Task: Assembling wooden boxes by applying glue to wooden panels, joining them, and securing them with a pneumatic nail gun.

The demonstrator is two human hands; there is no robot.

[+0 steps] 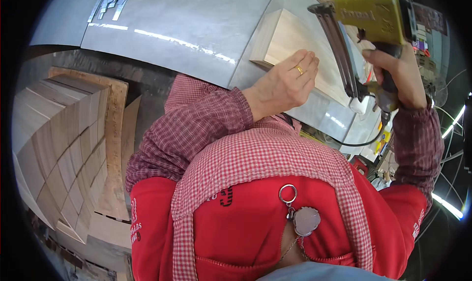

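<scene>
My right hand point(400, 77) is wrapped round the dark handle of an olive-yellow nail gun point(371, 15), raised at the right. The long dark magazine slants down from the gun's nose, and an air hose point(356, 144) trails from the handle's lower end. In front of me lies a pale wooden box-like piece point(290, 37) on the grey metal tabletop. My left hand point(287, 82), with a gold ring, is at the near side of this piece, its fingers bent and pressed together. Anything between those fingers is hidden, and whether they touch the wood I cannot tell.
Stacked wooden pieces point(69, 148) stand at the left beside an upright worn board point(115, 148). Several thin metal strips point(110, 0) lie on the grey tabletop point(196, 20) at the far left. Yellow items point(383, 141) and other clutter sit at the right.
</scene>
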